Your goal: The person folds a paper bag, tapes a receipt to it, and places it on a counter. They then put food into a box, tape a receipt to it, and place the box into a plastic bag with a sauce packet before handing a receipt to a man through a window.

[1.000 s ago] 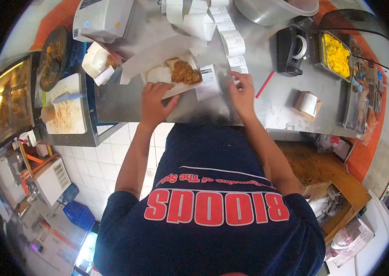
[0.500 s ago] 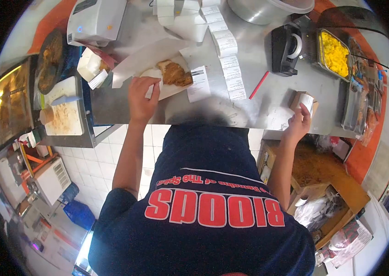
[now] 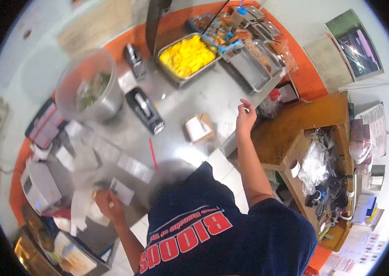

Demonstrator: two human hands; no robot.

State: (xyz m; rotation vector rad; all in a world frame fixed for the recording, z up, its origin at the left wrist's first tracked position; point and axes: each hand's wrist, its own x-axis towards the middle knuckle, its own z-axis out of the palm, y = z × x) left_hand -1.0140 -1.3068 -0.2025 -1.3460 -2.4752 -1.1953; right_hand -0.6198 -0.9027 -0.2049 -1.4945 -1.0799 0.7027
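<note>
My left hand (image 3: 109, 206) is low at the left, over the fried piece of food, which is largely hidden beneath it on white paper (image 3: 97, 214). Its fingers look pressed together and blurred, with a small pale spot among them. A printed slip (image 3: 122, 191) lies beside that hand. My right hand (image 3: 246, 115) hangs past the counter's front right edge, fingers loosely curled and apart, nothing clear in them. Nearest to it on the counter is a small cardboard box (image 3: 199, 128) with a white label.
The metal counter (image 3: 176, 110) holds a yellow-filled tray (image 3: 188, 57), metal trays (image 3: 249, 66), a large tub (image 3: 88, 87), a black device (image 3: 144, 110), a red stick (image 3: 153, 153), receipts (image 3: 134, 166) and a white printer (image 3: 41, 186). A wooden shelf unit (image 3: 291, 124) stands right.
The view has turned to the right. My right hand has moved off the small box and out beyond the counter edge. My left hand has shifted over the fried piece.
</note>
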